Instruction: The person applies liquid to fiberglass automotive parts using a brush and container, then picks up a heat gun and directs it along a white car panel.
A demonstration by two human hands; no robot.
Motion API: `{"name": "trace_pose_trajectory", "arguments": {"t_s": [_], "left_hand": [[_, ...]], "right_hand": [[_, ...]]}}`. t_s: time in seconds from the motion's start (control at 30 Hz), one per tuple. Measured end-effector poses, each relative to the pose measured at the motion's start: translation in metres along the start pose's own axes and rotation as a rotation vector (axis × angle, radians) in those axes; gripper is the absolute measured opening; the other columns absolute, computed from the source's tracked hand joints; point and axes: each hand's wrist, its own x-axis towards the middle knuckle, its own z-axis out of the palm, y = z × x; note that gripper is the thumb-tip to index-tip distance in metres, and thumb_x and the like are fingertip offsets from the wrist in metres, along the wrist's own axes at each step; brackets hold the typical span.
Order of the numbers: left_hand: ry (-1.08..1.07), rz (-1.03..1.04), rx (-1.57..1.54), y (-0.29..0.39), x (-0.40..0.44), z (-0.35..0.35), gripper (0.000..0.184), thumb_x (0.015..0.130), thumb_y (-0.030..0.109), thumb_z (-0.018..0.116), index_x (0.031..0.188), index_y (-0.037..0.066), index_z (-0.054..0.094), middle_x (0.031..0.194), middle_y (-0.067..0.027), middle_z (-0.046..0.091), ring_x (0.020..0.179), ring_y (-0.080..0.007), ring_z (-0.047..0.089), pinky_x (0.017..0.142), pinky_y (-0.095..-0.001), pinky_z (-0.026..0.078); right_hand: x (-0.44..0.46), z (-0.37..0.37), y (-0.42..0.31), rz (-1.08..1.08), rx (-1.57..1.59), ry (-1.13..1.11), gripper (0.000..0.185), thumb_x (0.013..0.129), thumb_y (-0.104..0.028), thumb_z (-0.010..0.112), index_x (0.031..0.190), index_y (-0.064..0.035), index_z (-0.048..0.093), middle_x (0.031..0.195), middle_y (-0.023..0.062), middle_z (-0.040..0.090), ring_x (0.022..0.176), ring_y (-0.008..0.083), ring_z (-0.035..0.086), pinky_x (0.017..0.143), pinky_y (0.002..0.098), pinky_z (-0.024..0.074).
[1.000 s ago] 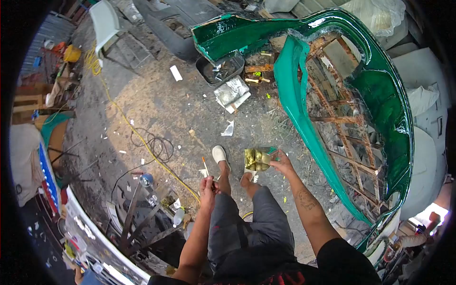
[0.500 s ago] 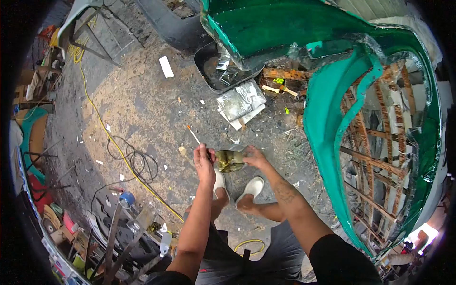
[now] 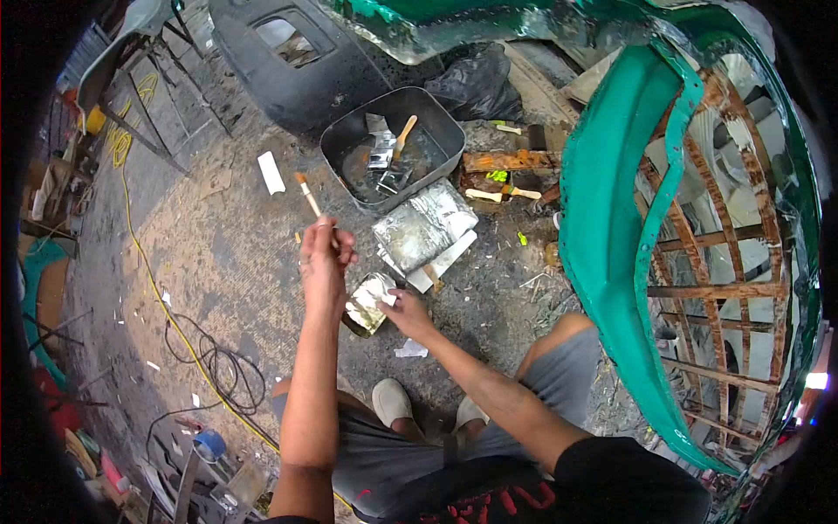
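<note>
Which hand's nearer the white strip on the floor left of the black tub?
Left hand. Holding a brush, it's below and right of the white strip in view; the right hand is farther, lower right, below the silvery slab.

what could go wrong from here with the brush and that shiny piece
The right hand holds the shiny piece by one edge, so it might tip or slip. The brush in the left hand could drip if wet, though I can't tell whether it is. Either, if dropped, may pick up grit from the littered floor.
</note>
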Motion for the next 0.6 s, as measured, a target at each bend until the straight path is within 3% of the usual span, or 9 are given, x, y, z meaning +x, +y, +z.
{"name": "trace_pose_trajectory", "arguments": {"t_s": [0.1, 0.2, 0.27, 0.3, 0.37, 0.43, 0.5, 0.53, 0.6], "left_hand": [[-0.132, 0.002, 0.29, -0.022, -0.018, 0.029, 0.027, 0.097, 0.032, 0.044, 0.098, 0.006, 0.051, 0.068, -0.0043, 0.056, 0.055, -0.0083, 0.049, 0.05, -0.0239, 0.042], [-0.367, -0.076, 0.336, -0.073, -0.041, 0.037, 0.026, 0.098, 0.03, 0.042, 0.098, 0.005, 0.053, 0.068, -0.0025, 0.055, 0.055, -0.0075, 0.048, 0.05, -0.0225, 0.041], [-0.436, -0.137, 0.35, -0.105, -0.05, 0.045, 0.025, 0.098, 0.028, 0.042, 0.099, 0.005, 0.053, 0.067, -0.0009, 0.052, 0.053, -0.0071, 0.046, 0.049, -0.0209, 0.039], [-0.457, -0.173, 0.358, -0.116, -0.054, 0.05, 0.024, 0.098, 0.027, 0.041, 0.098, 0.005, 0.053, 0.066, -0.0005, 0.051, 0.052, -0.0071, 0.045, 0.048, -0.0202, 0.038], [-0.425, -0.101, 0.419, -0.133, -0.064, 0.067, 0.023, 0.098, 0.022, 0.04, 0.093, 0.004, 0.052, 0.066, -0.0027, 0.052, 0.051, -0.0111, 0.046, 0.047, -0.0247, 0.039], [-0.417, 0.194, 0.558, -0.144, -0.071, 0.082, 0.023, 0.098, 0.022, 0.04, 0.092, 0.002, 0.052, 0.067, -0.0056, 0.053, 0.051, -0.0149, 0.047, 0.049, -0.0303, 0.041], [-0.346, 0.285, 0.66, -0.15, -0.076, 0.093, 0.023, 0.097, 0.022, 0.041, 0.093, 0.001, 0.051, 0.066, -0.0074, 0.053, 0.054, -0.0174, 0.049, 0.051, -0.0328, 0.041], [-0.36, 0.177, 0.604, -0.152, -0.077, 0.098, 0.024, 0.098, 0.023, 0.04, 0.092, 0.002, 0.051, 0.065, -0.0057, 0.053, 0.056, -0.0145, 0.049, 0.05, -0.0299, 0.04], [-0.363, 0.154, 0.579, -0.164, -0.075, 0.102, 0.025, 0.098, 0.022, 0.038, 0.091, 0.001, 0.05, 0.063, -0.0065, 0.054, 0.055, -0.0148, 0.051, 0.051, -0.0295, 0.041]], "right_hand": [[-0.039, -0.052, -0.028, 0.117, 0.751, -0.033, 0.038, 0.089, -0.029, 0.06, 0.111, 0.001, 0.057, 0.106, 0.0109, 0.061, 0.093, 0.0202, 0.061, 0.073, 0.0314, 0.0526], [-0.057, -0.095, -0.049, 0.127, 0.877, 0.005, 0.037, 0.09, -0.035, 0.057, 0.108, -0.0024, 0.058, 0.101, 0.0097, 0.061, 0.091, 0.0194, 0.06, 0.074, 0.0331, 0.0519], [-0.061, -0.116, -0.054, 0.132, 1.019, -0.106, 0.035, 0.093, -0.04, 0.05, 0.094, -0.0064, 0.059, 0.091, 0.0048, 0.059, 0.088, 0.0162, 0.058, 0.081, 0.0343, 0.0499], [-0.065, -0.12, -0.06, 0.117, 1.017, -0.125, 0.034, 0.092, -0.043, 0.05, 0.081, -0.0115, 0.054, 0.079, 0.0, 0.053, 0.078, 0.0139, 0.055, 0.076, 0.0322, 0.0472], [-0.056, -0.127, -0.029, 0.095, 1.149, -0.188, 0.029, 0.091, -0.041, 0.054, 0.082, -0.013, 0.056, 0.079, -0.0014, 0.056, 0.074, 0.0143, 0.055, 0.069, 0.028, 0.0448], [-0.053, -0.13, -0.027, 0.116, 1.159, -0.122, 0.025, 0.09, -0.039, 0.056, 0.086, -0.0149, 0.06, 0.075, -0.0048, 0.055, 0.07, 0.0101, 0.052, 0.064, 0.0232, 0.0404], [-0.054, -0.136, -0.035, 0.212, 1.201, 0.088, 0.023, 0.09, -0.037, 0.058, 0.096, -0.015, 0.063, 0.07, -0.007, 0.05, 0.068, 0.005, 0.048, 0.064, 0.0218, 0.0393], [-0.059, -0.142, -0.046, 0.261, 1.192, 0.123, 0.025, 0.09, -0.034, 0.059, 0.104, -0.0144, 0.064, 0.065, -0.0096, 0.045, 0.061, 0.0021, 0.043, 0.059, 0.0213, 0.0377], [-0.054, -0.151, -0.038, 0.237, 1.156, 0.094, 0.023, 0.089, -0.036, 0.059, 0.098, -0.0153, 0.064, 0.062, -0.0099, 0.042, 0.057, 0.0037, 0.041, 0.054, 0.0215, 0.0339]]}}
